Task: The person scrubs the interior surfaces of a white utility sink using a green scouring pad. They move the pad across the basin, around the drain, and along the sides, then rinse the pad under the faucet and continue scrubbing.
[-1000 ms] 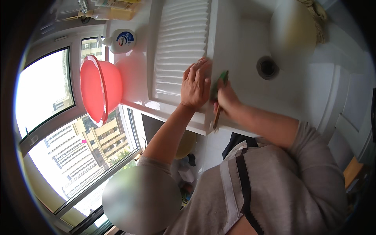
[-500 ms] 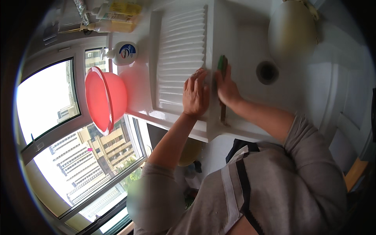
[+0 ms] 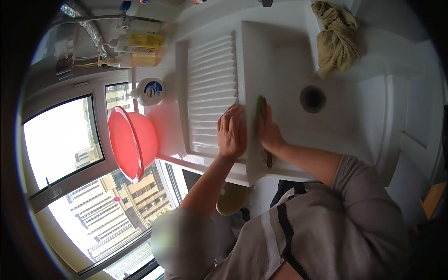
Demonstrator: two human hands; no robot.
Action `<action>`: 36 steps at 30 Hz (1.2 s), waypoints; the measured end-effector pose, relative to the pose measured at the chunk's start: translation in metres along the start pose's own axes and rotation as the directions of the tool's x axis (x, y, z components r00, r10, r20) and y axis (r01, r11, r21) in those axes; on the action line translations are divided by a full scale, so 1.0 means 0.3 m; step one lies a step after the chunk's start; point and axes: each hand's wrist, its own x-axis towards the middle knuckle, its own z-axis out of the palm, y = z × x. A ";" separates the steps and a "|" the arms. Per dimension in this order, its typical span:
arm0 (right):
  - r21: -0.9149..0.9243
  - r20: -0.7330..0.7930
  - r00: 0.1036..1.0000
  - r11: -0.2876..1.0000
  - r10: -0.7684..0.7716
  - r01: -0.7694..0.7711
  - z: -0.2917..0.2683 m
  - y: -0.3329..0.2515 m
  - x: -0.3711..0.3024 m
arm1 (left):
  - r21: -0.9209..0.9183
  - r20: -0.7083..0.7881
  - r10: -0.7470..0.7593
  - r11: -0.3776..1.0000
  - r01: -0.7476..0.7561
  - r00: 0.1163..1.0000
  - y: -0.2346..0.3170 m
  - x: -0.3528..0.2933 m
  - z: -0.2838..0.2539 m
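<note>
My right hand (image 3: pixel 270 134) is closed around a long brown brush (image 3: pixel 269 159) with a green part (image 3: pixel 259 105) showing past the fingertips. The brush lies along the inner left wall of a white sink basin (image 3: pixel 289 60). Much of it is hidden under my palm and fingers. My left hand (image 3: pixel 231 135) rests with fingers stretched and close together at the right edge of the ribbed white washboard (image 3: pixel 212 79). It holds nothing that I can see. A narrow white ledge separates the two hands.
A round drain (image 3: pixel 312 99) opens in the basin floor. On the far rim lies a crumpled tan cloth (image 3: pixel 338 39). To the left stand a pink plastic tub (image 3: pixel 133 140), a white pump bottle (image 3: pixel 150 91) and more bottles (image 3: pixel 144 42), beside a window (image 3: pixel 60 135).
The view has shifted, so the sink sits lower in the picture and the tan cloth shows whole. My right hand and the brush appear slightly nearer my body; the left hand stays at the washboard edge.
</note>
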 end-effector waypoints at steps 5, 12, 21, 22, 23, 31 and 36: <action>0.103 0.012 0.988 0.983 0.155 -0.155 -0.049 -0.017 0.181 | 0.087 0.183 0.034 0.995 -0.051 0.983 0.009 0.032 -0.019; 0.122 -0.003 0.953 0.946 0.303 -0.300 -0.066 0.199 0.248 | 0.035 0.322 0.100 0.992 -0.118 0.941 0.003 0.126 -0.031; 0.022 -0.278 0.959 0.999 0.047 -0.043 -0.116 0.152 0.500 | 0.010 0.436 0.314 0.935 -0.354 0.843 -0.094 0.343 -0.042; 0.021 -0.265 0.957 0.993 0.114 -0.113 -0.118 0.200 0.520 | 0.015 0.440 0.325 0.929 -0.369 0.837 -0.100 0.357 -0.038; 0.093 -0.267 0.951 0.986 0.155 -0.135 -0.122 0.194 0.512 | 0.032 0.440 0.318 0.929 -0.368 0.840 -0.115 0.371 -0.033; 0.092 -0.484 0.874 0.992 -0.030 0.085 -0.164 0.119 0.744 | 0.032 0.429 0.341 0.920 -0.391 0.837 -0.157 0.559 -0.016; 0.177 -0.533 0.846 0.978 0.002 0.109 -0.185 0.088 0.772 | 0.002 0.429 0.381 0.906 -0.422 0.819 -0.167 0.586 0.005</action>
